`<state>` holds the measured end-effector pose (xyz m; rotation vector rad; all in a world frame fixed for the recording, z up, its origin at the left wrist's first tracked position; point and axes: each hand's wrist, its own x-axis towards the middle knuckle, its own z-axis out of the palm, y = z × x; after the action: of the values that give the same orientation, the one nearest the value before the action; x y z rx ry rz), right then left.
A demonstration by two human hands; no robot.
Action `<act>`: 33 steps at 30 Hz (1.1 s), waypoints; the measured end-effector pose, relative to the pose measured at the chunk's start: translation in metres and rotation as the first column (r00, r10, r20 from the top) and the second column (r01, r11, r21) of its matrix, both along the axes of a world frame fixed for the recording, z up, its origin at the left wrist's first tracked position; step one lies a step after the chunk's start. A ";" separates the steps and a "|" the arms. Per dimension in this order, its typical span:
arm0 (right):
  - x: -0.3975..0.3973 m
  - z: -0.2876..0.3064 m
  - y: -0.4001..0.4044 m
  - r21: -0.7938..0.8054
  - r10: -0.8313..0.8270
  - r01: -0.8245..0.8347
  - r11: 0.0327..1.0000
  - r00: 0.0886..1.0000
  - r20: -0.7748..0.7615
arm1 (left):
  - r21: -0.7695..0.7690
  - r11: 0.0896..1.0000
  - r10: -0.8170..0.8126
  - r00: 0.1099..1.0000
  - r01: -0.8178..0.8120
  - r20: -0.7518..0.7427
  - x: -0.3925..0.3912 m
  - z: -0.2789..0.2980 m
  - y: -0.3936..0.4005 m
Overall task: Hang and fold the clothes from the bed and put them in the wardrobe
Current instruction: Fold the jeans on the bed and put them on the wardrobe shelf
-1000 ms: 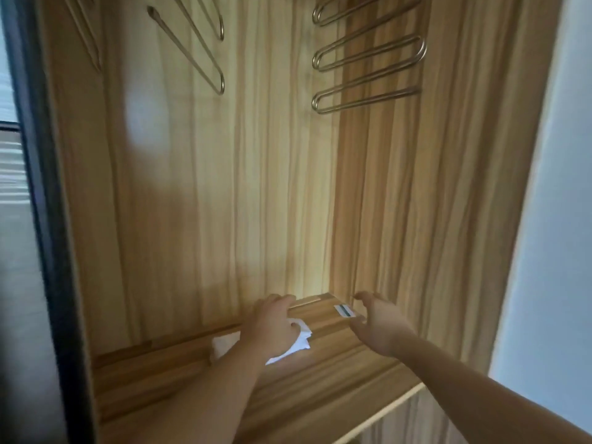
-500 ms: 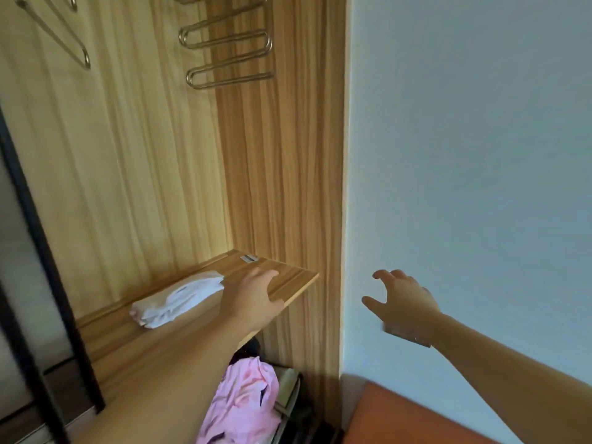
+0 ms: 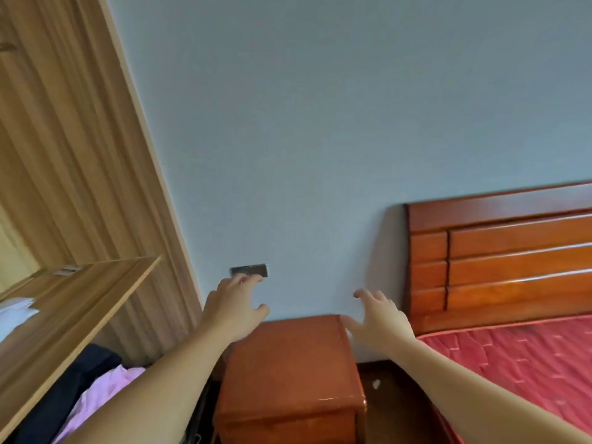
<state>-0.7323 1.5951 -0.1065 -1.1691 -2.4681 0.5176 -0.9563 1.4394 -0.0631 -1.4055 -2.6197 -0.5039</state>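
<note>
- Both of my hands are empty and held out in front of me: my left hand (image 3: 235, 307) hangs over the near-left corner of the reddish-brown wooden bedside cabinet (image 3: 293, 376), my right hand (image 3: 378, 318) over its right edge, and neither touches anything.
- Fingers (image 3: 368, 296) on each hand are spread loose and slightly bent, pinching nothing.
- One folded white garment (image 3: 16, 310) already lies on the light striped-wood wardrobe shelf (image 3: 83, 302) at the far left, so I judge that piece as put away.
- Below that shelf a crumpled pink cloth (image 3: 96, 398) sits against something dark navy (image 3: 69, 384); I cannot tell whether these are stowed or waiting.
- My view faces the pale blue-grey wall (image 3: 320, 123), with the red quilted mattress (image 3: 525, 357) and its red-brown slatted headboard (image 3: 506, 251) off to my right.
- I read the step in hand as the gap between pieces: nothing carried, wardrobe at my left, bed at my right.
- No clothes show on the visible strip of mattress, so whatever is left must lie out of view.
- Next I would need to face the bed fully, find the next garment, and take it with both hands by its edge so it can be shaken flat for folding or hanging.
</note>
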 end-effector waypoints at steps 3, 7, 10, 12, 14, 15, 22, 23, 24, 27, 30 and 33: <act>0.067 -0.012 -0.034 -0.023 -0.140 0.140 0.990 0.990 -0.002 | -0.016 0.988 -0.151 0.989 0.151 -0.002 0.048 -0.020 0.004; 0.150 -0.031 -0.095 -0.046 -0.291 0.294 0.955 0.955 0.059 | -0.030 0.941 -0.334 0.941 0.336 0.064 0.117 -0.051 -0.009; 0.208 -0.036 -0.136 -0.069 -0.376 0.383 0.921 0.921 0.099 | -0.064 0.885 -0.454 0.886 0.461 0.090 0.173 -0.067 -0.023; 0.248 -0.033 -0.158 -0.066 -0.438 0.444 0.894 0.895 0.087 | -0.080 0.845 -0.520 0.847 0.529 0.112 0.209 -0.066 -0.026; 0.289 -0.029 -0.177 -0.057 -0.499 0.504 0.862 0.862 0.088 | -0.079 0.800 -0.585 0.803 0.594 0.116 0.248 -0.063 -0.028; 0.309 -0.028 -0.187 -0.053 -0.530 0.536 0.843 0.843 0.092 | -0.076 0.777 -0.615 0.780 0.624 0.115 0.269 -0.060 -0.029; 0.456 -0.017 -0.263 -0.034 -0.692 0.694 0.719 0.719 0.066 | -0.124 0.615 -0.776 0.626 0.779 0.083 0.429 -0.044 -0.046; 0.481 -0.015 -0.277 -0.021 -0.714 0.716 0.698 0.698 0.056 | -0.128 0.585 -0.799 0.596 0.801 0.076 0.457 -0.041 -0.049; 0.508 -0.013 -0.293 -0.007 -0.738 0.739 0.673 0.673 0.047 | -0.131 0.553 -0.823 0.564 0.823 0.069 0.489 -0.039 -0.053; 0.600 -0.008 -0.350 0.049 -0.818 0.817 0.574 0.572 0.057 | -0.130 0.444 -0.888 0.454 0.887 0.067 0.598 -0.033 -0.078; 0.694 -0.001 -0.412 0.090 -0.896 0.892 0.443 0.438 0.070 | -0.108 0.306 -0.947 0.314 0.946 0.065 0.711 -0.031 -0.116; 0.776 0.005 -0.471 0.121 -0.956 0.949 0.292 0.286 0.065 | -0.076 0.168 -0.982 0.174 0.983 0.077 0.812 -0.026 -0.151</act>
<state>0.0437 1.1237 -0.1013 -2.3811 -1.3083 -0.0314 -0.1439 1.2881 -0.0890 -3.0493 -1.2424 -0.4116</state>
